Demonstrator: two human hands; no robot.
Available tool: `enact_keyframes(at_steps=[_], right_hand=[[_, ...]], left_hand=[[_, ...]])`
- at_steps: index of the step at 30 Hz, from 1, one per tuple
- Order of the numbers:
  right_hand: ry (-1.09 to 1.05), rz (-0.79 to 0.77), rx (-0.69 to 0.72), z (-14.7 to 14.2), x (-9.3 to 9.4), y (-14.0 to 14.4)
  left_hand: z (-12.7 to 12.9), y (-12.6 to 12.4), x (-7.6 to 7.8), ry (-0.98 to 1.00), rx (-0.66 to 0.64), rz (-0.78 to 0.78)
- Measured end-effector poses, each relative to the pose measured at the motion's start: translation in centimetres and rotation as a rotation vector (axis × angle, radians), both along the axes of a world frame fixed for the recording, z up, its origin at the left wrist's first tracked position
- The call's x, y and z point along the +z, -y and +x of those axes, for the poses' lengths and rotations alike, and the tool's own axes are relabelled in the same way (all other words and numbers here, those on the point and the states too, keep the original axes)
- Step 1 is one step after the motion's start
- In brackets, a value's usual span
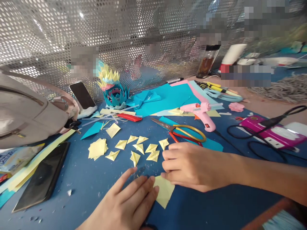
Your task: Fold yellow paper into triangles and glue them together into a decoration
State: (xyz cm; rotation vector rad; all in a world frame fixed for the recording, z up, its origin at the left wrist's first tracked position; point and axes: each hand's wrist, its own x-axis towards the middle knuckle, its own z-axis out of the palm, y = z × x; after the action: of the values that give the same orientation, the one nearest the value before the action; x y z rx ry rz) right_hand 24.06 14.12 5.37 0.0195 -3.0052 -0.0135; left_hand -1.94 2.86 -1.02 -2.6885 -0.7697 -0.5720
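A pale yellow paper square (165,193) lies on the blue tabletop between my hands. My left hand (130,201) rests flat, fingers spread, its fingertips on the square's left edge. Curled at the upper right edge of the paper is my right hand (192,166), its fingers closed there; its thumb is mostly hidden. Just beyond both hands lie several small folded yellow paper pieces (152,148). To their left sits a stack of yellow squares (97,148), with a single square (113,130) behind it. Scissors (188,131) with yellow and red handles lie past my right hand.
A pink glue gun (200,112) and purple power strip (271,129) with cables stand right. Behind are blue paper sheets (172,95), a red cutter (130,117) and a folded-paper model (115,92). A phone (43,175) and bag (28,108) lie left; a perforated metal screen (120,38) borders the back.
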Motion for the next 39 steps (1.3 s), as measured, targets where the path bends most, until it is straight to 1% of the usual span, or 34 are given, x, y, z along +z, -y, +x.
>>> enact_keyframes(at_steps=[2,4,7,8,10,12,13,16,18,21,23,28,32,35,39], right_hand=[[-0.060,-0.068,-0.017,0.0,-0.6,-0.1],[-0.136,-0.196,-0.054,-0.1,-1.3,-0.1],[-0.149,-0.443,-0.139,-0.3,-2.1,0.2],[-0.142,-0.500,-0.161,-0.3,-2.3,0.4],[-0.145,-0.559,-0.174,-0.4,-2.4,0.6],[-0.163,-0.589,-0.168,-0.5,-2.2,0.8],[-0.171,-0.606,-0.166,-0.6,-2.1,0.8],[-0.184,-0.666,-0.214,-0.7,-1.8,0.7],[-0.194,-0.687,-0.259,-0.8,-1.8,0.6],[-0.214,-0.675,-0.323,-1.0,-2.0,0.7],[-0.220,-0.671,-0.357,-1.1,-2.1,0.8],[-0.168,-0.732,-0.451,-1.1,-1.9,1.5],[-0.128,-0.750,-0.466,-1.0,-1.7,1.8],[-0.137,-0.736,-0.467,-1.2,-1.6,1.9],[-0.169,-0.743,-0.455,-1.3,-1.7,1.8]], left_hand=[[0.1,-0.1,-0.1,0.009,-0.001,-0.010],[0.2,-0.1,0.2,0.020,0.003,-0.017],[0.4,-0.4,1.4,-0.014,0.004,-0.011],[0.4,-0.4,2.0,-0.046,0.001,-0.012],[0.5,-0.5,3.0,-0.104,-0.003,-0.026],[0.4,-0.5,3.3,-0.124,-0.004,-0.029],[0.4,-0.5,3.1,-0.112,-0.003,-0.020],[0.2,-0.4,1.5,-0.040,-0.009,0.021],[0.2,-0.4,0.3,-0.031,-0.011,0.019],[0.3,-0.3,-0.7,-0.022,-0.010,0.029],[0.4,-0.2,-0.7,-0.004,0.011,0.044],[0.6,-0.1,-0.5,-0.015,0.040,0.073],[0.6,-0.1,-0.8,-0.012,0.045,0.064],[0.6,-0.2,-0.6,0.047,0.060,0.017],[0.5,-0.5,0.4,0.076,0.095,-0.078]])
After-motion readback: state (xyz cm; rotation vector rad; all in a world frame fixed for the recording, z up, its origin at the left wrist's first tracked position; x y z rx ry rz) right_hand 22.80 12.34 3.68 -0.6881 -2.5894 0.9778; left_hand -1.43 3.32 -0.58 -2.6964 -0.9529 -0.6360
